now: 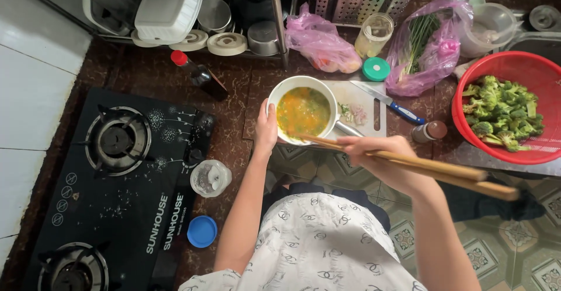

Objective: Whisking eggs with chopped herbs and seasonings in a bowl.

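A white bowl (302, 110) of beaten egg sits at upper centre of the frame, at the counter edge. The left hand (266, 130) cups its left rim, fingers wrapped around the side. The right hand (383, 161) pinches wooden chopsticks (409, 165), tips dipped in the egg. Behind lies a cutting board (363, 111) with a knife (388, 103); a red colander (520, 69) of broccoli (501, 111) sits at right, a black stove (117, 191) at left.

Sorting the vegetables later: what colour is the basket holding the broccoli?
Red. The basket holding the broccoli shows best in the head view, at the right.
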